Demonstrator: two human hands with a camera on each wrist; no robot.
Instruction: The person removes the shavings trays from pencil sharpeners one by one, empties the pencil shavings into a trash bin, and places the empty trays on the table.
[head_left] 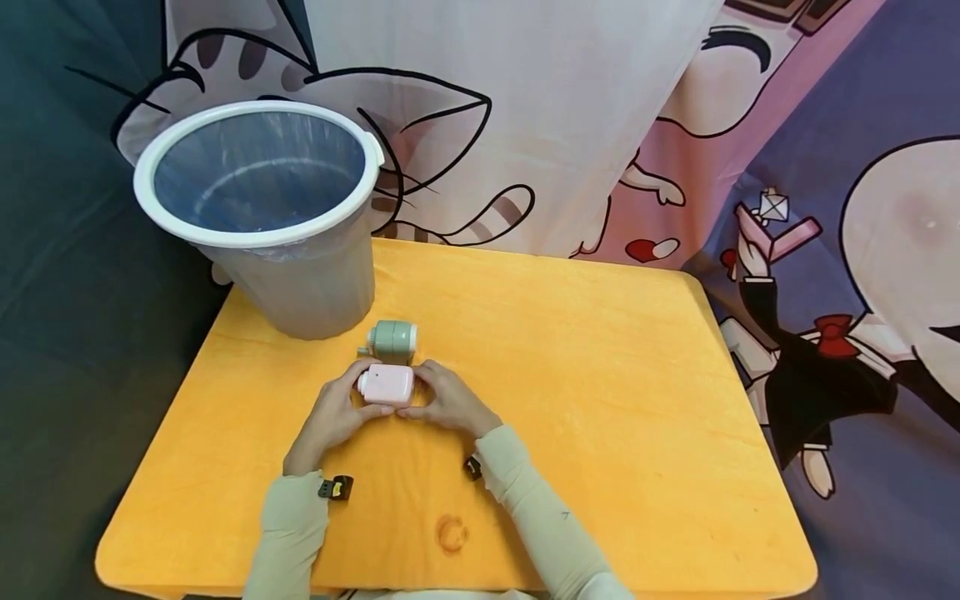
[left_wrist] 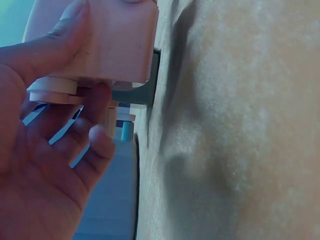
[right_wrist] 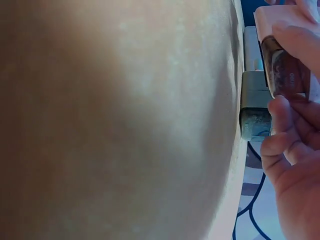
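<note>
A pink pencil sharpener [head_left: 386, 384] is held between both hands near the middle of the table. My left hand [head_left: 335, 414] grips its left end, thumb along the near side and fingers at the far side; a white round knob [left_wrist: 57, 85] shows by the palm in the left wrist view. On the right end, my right hand [head_left: 452, 402] pinches it with thumb and fingers. A dark see-through shavings drawer [right_wrist: 287, 70] faces the right palm. Just behind stands a green pencil sharpener [head_left: 393, 337], its crank toward the left.
A large grey bin [head_left: 322, 283] with a white rim and a clear liner stands at the table's back left. The yellow table [head_left: 600, 433] extends to the right, with a round stain [head_left: 452, 533] near its front edge. Printed curtains [head_left: 570, 125] hang behind.
</note>
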